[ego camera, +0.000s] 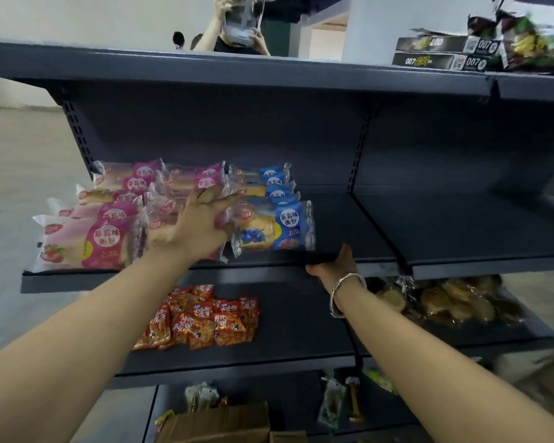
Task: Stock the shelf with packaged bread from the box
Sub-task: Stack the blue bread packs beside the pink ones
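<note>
Bread packs (pixel 186 203) pressed flat under left hand (pixel 192 225), fingers spread wide, in rows along shelf (pixel 349 225). Right hand (pixel 335 266) curled over shelf's front lip. Best squared gently against blue pack (pixel 274 228), box (pixel 215 423) waiting below.

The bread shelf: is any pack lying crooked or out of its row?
Mostly tidy. The front blue pack lies slightly rotated, not square to the blue row behind it. The left hand rests on the middle pink row, hiding its front packs.
</note>
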The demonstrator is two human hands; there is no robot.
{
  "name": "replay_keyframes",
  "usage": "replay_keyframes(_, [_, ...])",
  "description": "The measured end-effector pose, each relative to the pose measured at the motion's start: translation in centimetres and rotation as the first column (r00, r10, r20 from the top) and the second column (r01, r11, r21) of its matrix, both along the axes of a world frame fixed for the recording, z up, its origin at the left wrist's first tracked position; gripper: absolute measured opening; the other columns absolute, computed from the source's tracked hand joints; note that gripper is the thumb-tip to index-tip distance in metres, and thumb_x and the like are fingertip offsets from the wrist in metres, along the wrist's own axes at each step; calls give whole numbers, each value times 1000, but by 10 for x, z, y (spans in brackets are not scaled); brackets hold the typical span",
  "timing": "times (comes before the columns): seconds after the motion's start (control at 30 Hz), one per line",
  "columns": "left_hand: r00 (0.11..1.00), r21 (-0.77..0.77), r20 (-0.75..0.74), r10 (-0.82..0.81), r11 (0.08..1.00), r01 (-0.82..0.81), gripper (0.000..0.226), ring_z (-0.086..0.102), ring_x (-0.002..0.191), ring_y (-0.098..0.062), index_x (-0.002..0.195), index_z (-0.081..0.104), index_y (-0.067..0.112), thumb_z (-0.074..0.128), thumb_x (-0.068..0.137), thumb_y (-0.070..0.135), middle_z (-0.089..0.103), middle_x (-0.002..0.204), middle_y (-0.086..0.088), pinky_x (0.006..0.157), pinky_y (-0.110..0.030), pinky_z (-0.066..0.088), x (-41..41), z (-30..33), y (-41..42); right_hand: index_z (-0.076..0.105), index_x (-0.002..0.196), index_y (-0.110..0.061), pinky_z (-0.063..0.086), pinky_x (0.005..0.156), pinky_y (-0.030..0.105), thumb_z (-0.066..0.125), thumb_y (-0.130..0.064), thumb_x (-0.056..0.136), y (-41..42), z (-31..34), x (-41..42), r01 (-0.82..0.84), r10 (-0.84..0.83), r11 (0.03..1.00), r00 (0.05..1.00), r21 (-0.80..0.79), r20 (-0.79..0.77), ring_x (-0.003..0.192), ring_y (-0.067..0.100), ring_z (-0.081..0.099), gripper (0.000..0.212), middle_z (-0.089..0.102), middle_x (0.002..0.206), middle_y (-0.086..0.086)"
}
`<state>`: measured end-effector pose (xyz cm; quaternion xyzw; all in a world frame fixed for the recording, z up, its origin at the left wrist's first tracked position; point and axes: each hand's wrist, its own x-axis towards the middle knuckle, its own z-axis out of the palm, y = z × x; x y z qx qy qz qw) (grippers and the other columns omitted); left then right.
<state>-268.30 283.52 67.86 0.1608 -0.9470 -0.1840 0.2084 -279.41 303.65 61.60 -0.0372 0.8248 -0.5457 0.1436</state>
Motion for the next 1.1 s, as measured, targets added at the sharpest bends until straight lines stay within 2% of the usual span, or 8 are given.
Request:
replay_keyframes(0.1, [1000, 20, -16, 19, 1000, -19, 58, 12, 143, -29, 140, 40, 25, 57, 85, 14, 26, 153, -5, 119, -46, 13, 32, -11, 14, 3, 150, -13, 29, 114, 39, 75, -13, 74, 11, -12, 28, -20, 19, 1000, 997, 21, 69, 139, 31, 28, 104, 18, 154, 12])
replay_keyframes(0.27, [995, 39, -76, 59, 998, -56, 41, 27, 136, -31, 129, 54, 12, 55, 88, 13, 43, 142, -11, 113, -35, 19, 88, -46, 36, 7, 149, -7, 28, 114, 35, 74, -14, 77, 31, -39, 75, -27, 9, 991, 990, 128, 140, 139, 29, 30, 98, 25, 153, 11])
replay_keyframes(0.5, [976, 36, 1, 217, 976, -217, 43, 47, 119, -38, 113, 65, 4, 45, 77, 17, 60, 120, -19, 103, -37, 32, 155, -103, 26, 0, 149, -7, 21, 117, 36, 69, -27, 82, 34, -79, 128, -482, 299, 802, 835, 352, 462, 144, 30, 18, 98, 10, 157, 12])
replay_keyframes(0.67, [946, 97, 147, 289, 947, -305, 46, 54, 108, -45, 106, 68, 0, 40, 77, 23, 62, 114, -25, 94, -47, 42, 199, -177, 8, 6, 150, -10, 25, 112, 29, 61, -27, 89, 33, -130, 154, -655, 392, 679, 705, 331, 591, 144, 26, 17, 84, 9, 157, 8])
replay_keyframes(0.8, [864, 234, 337, 375, 855, -462, 32, 45, 122, -37, 118, 62, 2, 54, 87, 2, 57, 127, -19, 101, -42, 37, 236, -252, 10, 28, 142, 1, 40, 97, 26, 56, -5, 90, 39, -199, 169, -711, 426, 643, 640, 284, 639, 131, 28, 41, 59, 40, 143, 15])
replay_keyframes(0.87, [820, 287, 440, 365, 808, -514, 33, 48, 120, -36, 121, 60, 4, 55, 89, 4, 58, 126, -17, 100, -42, 38, 252, -299, 18, 30, 141, 1, 48, 78, 14, 57, -2, 89, 43, -248, 176, -730, 421, 634, 602, 255, 678, 104, 22, 58, 58, 58, 115, 7])
replay_keyframes(0.93, [777, 381, 518, 358, 716, -584, 36, 56, 113, -35, 124, 57, 4, 57, 88, 5, 62, 119, -18, 95, -40, 42, 263, -347, 29, 26, 144, -3, 44, 54, 2, 63, -8, 86, 46, -312, 176, -743, 391, 610, 586, 277, 710, 76, 6, 52, 70, 50, 86, -5])
replay_keyframes(1.1, [747, 516, 620, 241, 592, -619, 41, 65, 96, -28, 127, 54, 8, 58, 88, 21, 67, 98, -13, 81, -34, 45, 266, -478, 57, 22, 148, -15, 41, 105, 29, 69, -26, 81, 43, -447, 167, -790, 387, 508, 565, 343, 728, 130, 23, 44, 83, 40, 144, 11])
